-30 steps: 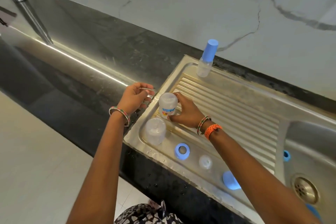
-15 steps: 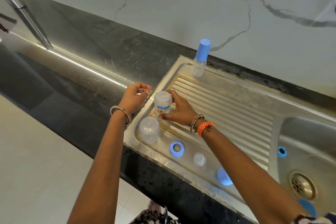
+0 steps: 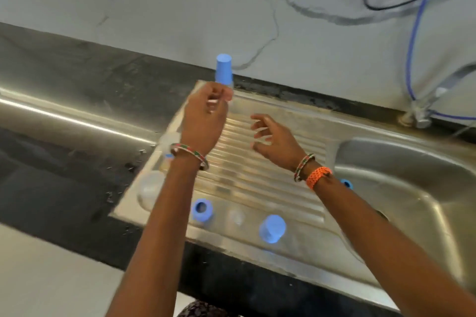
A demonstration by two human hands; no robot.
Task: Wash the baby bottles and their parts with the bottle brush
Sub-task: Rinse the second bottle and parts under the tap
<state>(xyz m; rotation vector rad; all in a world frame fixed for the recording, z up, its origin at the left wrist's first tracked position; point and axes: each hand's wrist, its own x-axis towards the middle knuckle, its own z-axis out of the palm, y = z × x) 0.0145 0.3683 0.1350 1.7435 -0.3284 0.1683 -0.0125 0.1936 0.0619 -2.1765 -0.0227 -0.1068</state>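
Observation:
My left hand [image 3: 204,121] is raised over the back left of the steel drainboard [image 3: 257,183] and pinches a small pale part, too blurred to name. My right hand [image 3: 270,139] hovers beside it with spread fingers, holding nothing. A printed clear bottle [image 3: 167,154] stands at the drainboard's left edge, partly hidden behind my left wrist. In front of it is another clear bottle [image 3: 150,190]. Along the front edge lie a blue ring [image 3: 202,210], a clear nipple [image 3: 235,216] and a blue cap [image 3: 271,228]. A blue-capped bottle [image 3: 223,69] stands at the back.
The sink basin [image 3: 412,188] lies to the right, with a small blue ring [image 3: 346,184] at its left wall. A tap base [image 3: 418,117] with a blue hose [image 3: 412,33] stands behind it. Dark wet counter [image 3: 77,162] stretches left.
My right hand let go of the printed bottle, which now stands on the drainboard, and moved right. My left hand rose toward the back. The view swung right.

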